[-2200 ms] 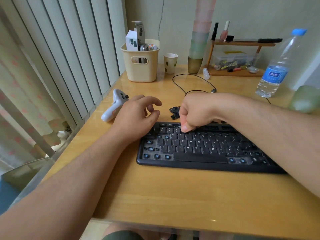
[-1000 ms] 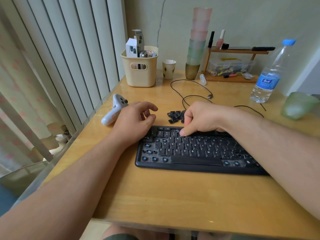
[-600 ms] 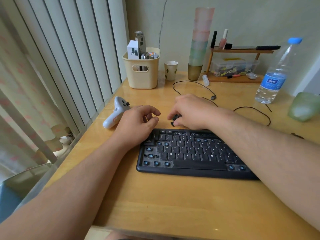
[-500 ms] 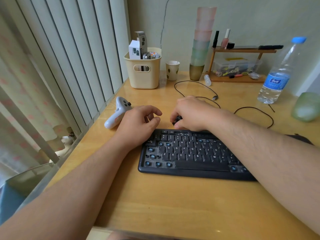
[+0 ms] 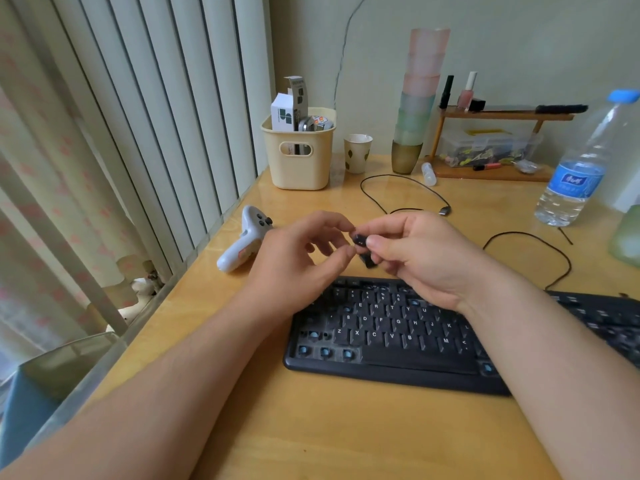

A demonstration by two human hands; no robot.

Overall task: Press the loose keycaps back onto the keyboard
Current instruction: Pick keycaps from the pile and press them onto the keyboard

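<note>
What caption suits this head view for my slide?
Right hand pinches a small black keycap above the black keyboard; left hand reaches in.

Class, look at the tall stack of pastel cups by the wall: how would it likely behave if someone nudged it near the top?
The stack of cups is tall on a narrow base, so it would probably tip rather than slide. The cups look like thin translucent plastic, likely light and easily toppled. Falling, it might hit the paper cup or the wooden shelf beside it.
</note>
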